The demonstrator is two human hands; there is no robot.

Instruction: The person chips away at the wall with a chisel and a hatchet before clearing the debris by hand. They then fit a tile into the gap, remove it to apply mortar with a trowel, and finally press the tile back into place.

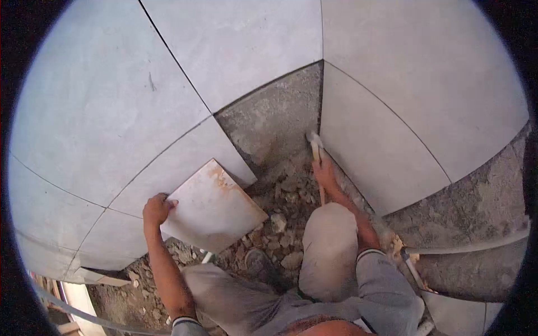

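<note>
My left hand (157,209) grips the left edge of a loose, light square tile (216,207), which has orange-brown stains near its upper corner. The tile is tilted over the rubble, close to the laid tiles. My right hand (324,171) is closed round the handle of a hammer-like tool (315,144). The tool's head is at the right side of a bare grey gap (274,112) between laid tiles, beside the edge of the right-hand tile (370,134).
Large pale tiles (258,39) surround the gap. Broken stones (286,241) lie round my feet. At the right are a rough grey strip (471,196), a curved bar and another handled tool (413,269). Wooden pieces are at the lower left.
</note>
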